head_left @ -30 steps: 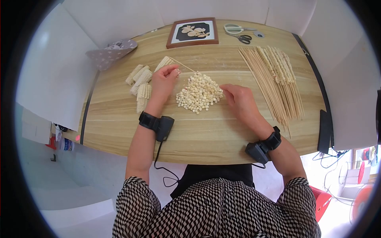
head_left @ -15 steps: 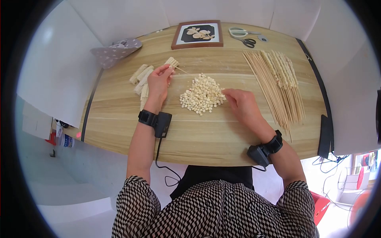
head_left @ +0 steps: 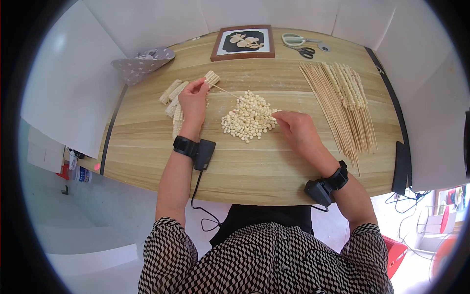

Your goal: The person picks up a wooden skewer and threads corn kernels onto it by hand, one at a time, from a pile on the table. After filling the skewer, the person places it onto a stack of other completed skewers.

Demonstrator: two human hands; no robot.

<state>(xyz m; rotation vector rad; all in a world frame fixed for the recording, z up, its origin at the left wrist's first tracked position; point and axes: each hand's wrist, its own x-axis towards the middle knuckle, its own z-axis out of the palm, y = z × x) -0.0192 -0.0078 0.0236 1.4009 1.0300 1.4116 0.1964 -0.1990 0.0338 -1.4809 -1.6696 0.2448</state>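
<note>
My left hand (head_left: pixel 194 100) is closed in a pinch on one end of a thin wooden skewer (head_left: pixel 226 91), beside the corn cobs (head_left: pixel 172 95). The skewer slants down to the right over a heap of pale corn kernels (head_left: pixel 247 120), where its outline blends in. In line with it, the thumb and forefinger of my right hand (head_left: pixel 299 128) are pinched together at the heap's right edge, apparently on the skewer's other part. A cob piece (head_left: pixel 212 77) lies just past my left fingertips.
Bare wooden skewers (head_left: pixel 330 110) lie at the right, beside several skewers threaded with kernels (head_left: pixel 348 85). At the back are a framed flower picture (head_left: pixel 215 51), scissors (head_left: pixel 307 52) and a grey star-patterned cloth (head_left: pixel 142 66). A black strip (head_left: pixel 399 169) runs along the right edge.
My left hand has shifted slightly left and closed up its fingers, and more of the skewer shows over the kernels. My right hand has barely moved.
</note>
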